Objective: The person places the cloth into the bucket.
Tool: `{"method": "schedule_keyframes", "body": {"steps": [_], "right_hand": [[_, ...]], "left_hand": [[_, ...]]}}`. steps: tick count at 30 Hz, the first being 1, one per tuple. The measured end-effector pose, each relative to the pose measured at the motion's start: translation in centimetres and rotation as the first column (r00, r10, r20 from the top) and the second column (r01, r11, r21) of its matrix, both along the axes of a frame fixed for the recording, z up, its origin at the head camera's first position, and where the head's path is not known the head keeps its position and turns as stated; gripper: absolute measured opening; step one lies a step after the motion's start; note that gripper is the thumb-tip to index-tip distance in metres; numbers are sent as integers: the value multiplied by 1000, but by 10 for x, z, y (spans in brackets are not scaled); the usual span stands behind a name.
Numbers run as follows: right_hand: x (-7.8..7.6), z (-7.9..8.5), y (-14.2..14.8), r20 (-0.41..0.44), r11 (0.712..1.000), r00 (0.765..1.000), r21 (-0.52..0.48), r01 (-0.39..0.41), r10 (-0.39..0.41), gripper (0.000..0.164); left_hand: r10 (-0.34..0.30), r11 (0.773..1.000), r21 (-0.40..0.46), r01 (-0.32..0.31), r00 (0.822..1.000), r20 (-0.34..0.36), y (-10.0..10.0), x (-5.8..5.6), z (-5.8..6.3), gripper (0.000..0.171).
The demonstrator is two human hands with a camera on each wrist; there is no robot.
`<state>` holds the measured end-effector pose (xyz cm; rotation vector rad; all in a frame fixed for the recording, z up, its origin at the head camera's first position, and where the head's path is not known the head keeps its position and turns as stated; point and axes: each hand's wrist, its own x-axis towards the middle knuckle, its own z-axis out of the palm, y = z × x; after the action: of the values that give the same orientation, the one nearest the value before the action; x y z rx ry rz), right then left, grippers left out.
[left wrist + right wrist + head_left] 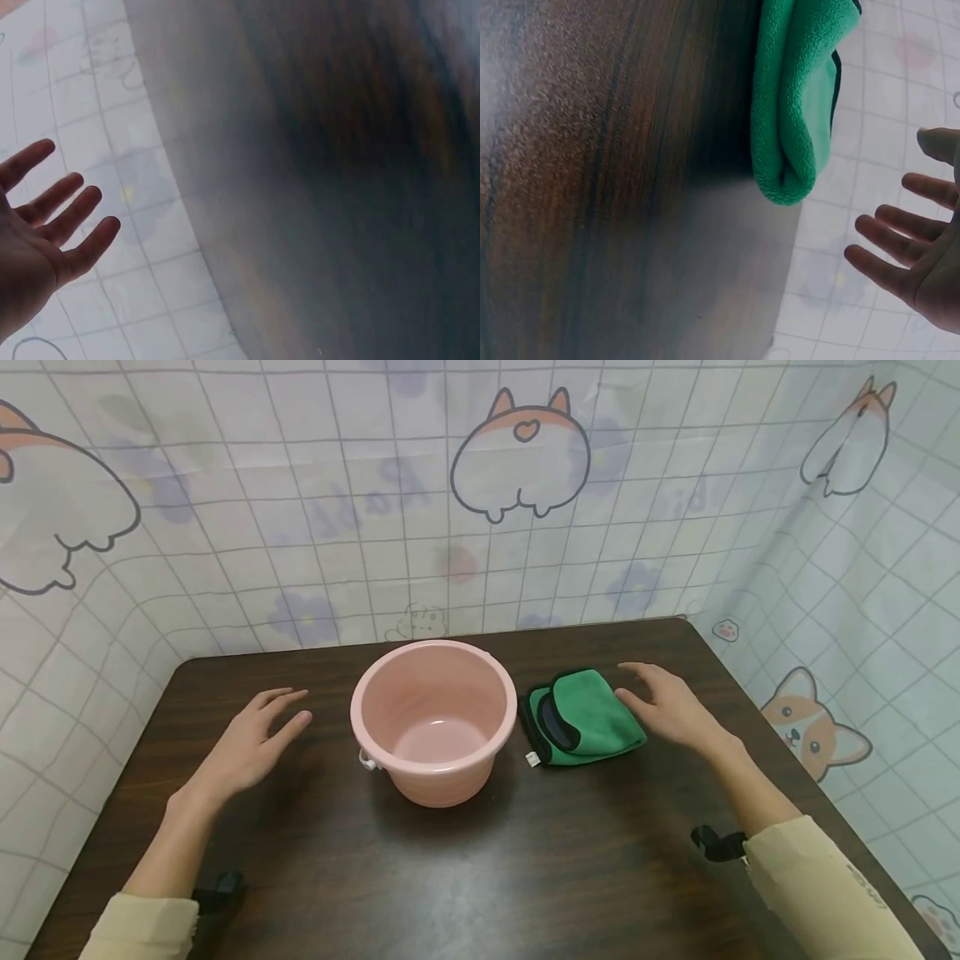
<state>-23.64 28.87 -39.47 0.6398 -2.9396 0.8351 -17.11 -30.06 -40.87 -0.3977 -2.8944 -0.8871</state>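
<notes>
Left hand [243, 745] and right hand [671, 706] relaxed, holding nothing; bucket [435, 785], cloth [607, 718] with illegible tag [532, 759], toward far edge of desk [465, 885].

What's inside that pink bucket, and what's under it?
Inside the pink bucket, only its bare bottom and far wall show; its near inner wall is hidden. It stands on the brown table, covering the patch beneath.

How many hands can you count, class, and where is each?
2: the left hand is left of the pink bucket; the right hand is right of the folded green cloth.
</notes>
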Motion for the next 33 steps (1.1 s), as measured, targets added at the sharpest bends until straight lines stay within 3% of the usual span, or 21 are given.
{"method": "schedule_keyframes", "body": {"steps": [4, 11, 16, 20, 24, 30, 33], "right_hand": [[2, 0, 0, 3, 1000, 1000, -21, -4, 4, 50], [3, 2, -4, 29, 999, 1000, -33, 3, -2, 48], [5, 1, -9, 72, 999, 997, -48, -8, 12, 48], [6, -1, -11, 93, 998, 996, -63, -5, 11, 47], [7, -4, -13, 110, 997, 994, -72, 5, 3, 48], [7, -10, -15, 133, 996, 991, -85, 2, 10, 47], [7, -12, -16, 134, 997, 991, -82, -4, 15, 47]], "left_hand": [[-4, 998, 57, 7, 999, -43, 8, 3, 1, 54], [39, 987, 157, -35, 999, -21, 22, 8, 12, 51], [70, 962, 261, -85, 995, 68, 35, 15, 18, 52], [50, 926, 368, -80, 995, 90, 46, 18, 17, 52], [18, 854, 515, -72, 994, 110, 58, 19, 17, 50], [-57, 666, 738, -108, 979, 195, 70, 19, 22, 55], [-81, 605, 785, -134, 970, 228, 74, 19, 25, 54]]}}
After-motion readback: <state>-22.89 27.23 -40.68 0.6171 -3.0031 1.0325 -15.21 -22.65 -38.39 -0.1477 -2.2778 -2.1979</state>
